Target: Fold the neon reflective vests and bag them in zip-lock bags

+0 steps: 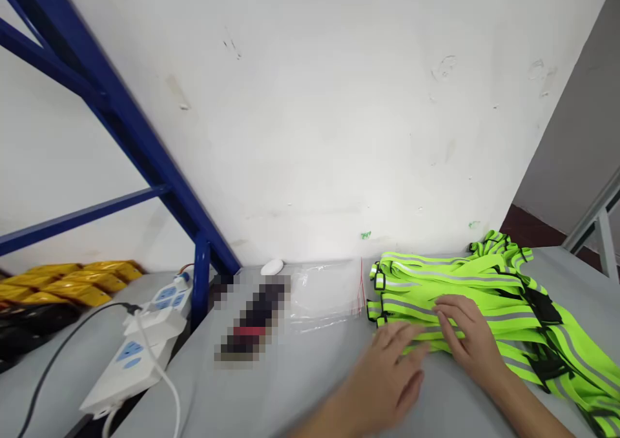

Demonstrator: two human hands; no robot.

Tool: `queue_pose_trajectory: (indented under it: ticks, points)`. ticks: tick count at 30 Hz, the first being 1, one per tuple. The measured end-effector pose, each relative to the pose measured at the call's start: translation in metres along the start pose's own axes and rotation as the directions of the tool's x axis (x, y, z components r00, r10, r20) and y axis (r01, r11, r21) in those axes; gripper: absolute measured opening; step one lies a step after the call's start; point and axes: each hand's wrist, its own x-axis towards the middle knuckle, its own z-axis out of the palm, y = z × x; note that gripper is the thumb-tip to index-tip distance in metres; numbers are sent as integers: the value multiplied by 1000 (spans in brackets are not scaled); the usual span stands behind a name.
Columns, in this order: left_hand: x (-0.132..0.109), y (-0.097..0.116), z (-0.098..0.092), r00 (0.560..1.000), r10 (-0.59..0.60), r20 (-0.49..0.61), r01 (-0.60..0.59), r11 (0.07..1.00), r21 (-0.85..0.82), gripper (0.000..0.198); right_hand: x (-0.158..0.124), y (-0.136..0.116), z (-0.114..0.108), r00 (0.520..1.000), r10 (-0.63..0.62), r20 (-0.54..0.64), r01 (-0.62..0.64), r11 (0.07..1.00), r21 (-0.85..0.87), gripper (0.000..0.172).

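Neon yellow-green reflective straps (450, 276) with grey stripes lie in a loose pile on the right of the grey table. Black buckles (379, 281) show at their left ends, and black fabric pieces (542, 307) cross them further right. My right hand (467, 338) rests over the front straps, its thumb and fingers apart. At the pile's front left edge is my left hand (387, 370), slightly blurred, fingers stretched towards the straps and holding nothing that I can see. Clear zip bags (324, 289) with a red seal line lie flat left of the pile.
A white power strip (130, 354) with cables lies at the left beside a blue metal frame (140, 141). Yellow packages (72, 283) are stacked at far left. A small white oval object (272, 267) and a pixelated dark item (256, 322) lie near the white wall (329, 115).
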Motion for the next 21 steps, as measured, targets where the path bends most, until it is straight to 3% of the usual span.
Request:
queue_pose_trajectory:
  ticks: [3,6,9,11,13,15,17,19,21]
  points:
    - [0,10,0,988,133,73,-124,986,-115,41,0,6,-6,998,48,-33,-50,997,-55,20]
    - [-2,11,6,967,159,200,-123,976,-180,58,-3,16,2,975,210,72,-189,956,-226,40]
    - [-5,8,10,943,158,292,-92,970,-227,68,-6,24,9,899,362,245,-261,894,-363,55]
    - [-4,6,11,943,139,303,-66,969,-236,68,-4,25,6,864,369,343,-241,901,-361,52]
    - [-3,6,11,954,114,279,-45,969,-243,67,-3,23,-6,894,304,330,-201,929,-311,43]
    - [0,5,10,969,96,228,-36,966,-254,55,-8,20,-25,956,228,183,-171,945,-279,34]
    - [3,3,9,985,84,149,-39,958,-283,37,-24,15,-45,978,200,-62,-209,935,-286,28]
    - [7,1,9,995,76,63,-52,944,-327,27,-51,9,-62,909,231,-348,-343,888,-307,22]
    - [9,-2,10,997,75,-14,-75,931,-358,27,-81,5,-72,767,289,-572,-531,786,-316,18]
